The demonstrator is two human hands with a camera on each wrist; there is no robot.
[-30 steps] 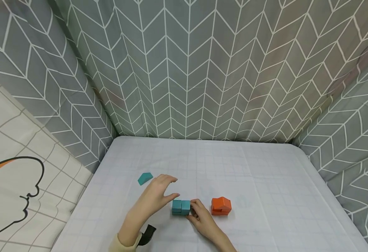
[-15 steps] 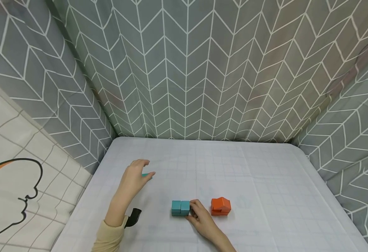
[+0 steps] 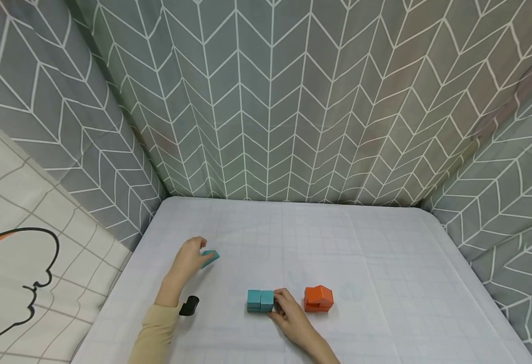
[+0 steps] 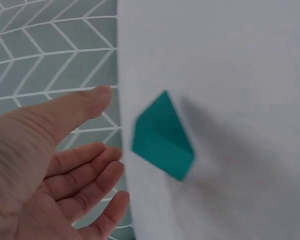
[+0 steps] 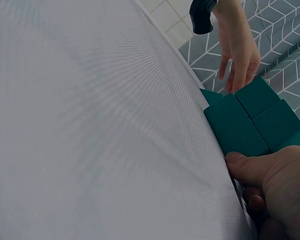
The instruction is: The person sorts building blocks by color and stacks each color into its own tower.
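Note:
In the head view my left hand (image 3: 187,261) is at a loose teal block (image 3: 209,257) with slanted sides, on the left of the table. The left wrist view shows the thumb and fingers spread, a gap between them and the teal piece (image 4: 162,137). My right hand (image 3: 292,314) holds the right side of a small stack of teal blocks (image 3: 260,300) standing on the table. From the right wrist, the thumb (image 5: 250,167) presses the edge of that stack (image 5: 255,117), and the other fingers are partly hidden.
An orange block shape (image 3: 318,298) with a peaked top stands just right of my right hand. White cloth covers the table (image 3: 384,263). A grey chevron curtain (image 3: 270,101) hangs along its far edge. A black strap part (image 3: 189,306) sits at my left wrist.
My left hand has moved away from the teal stack, left and farther out, to the loose teal block. The right hand stays at the stack.

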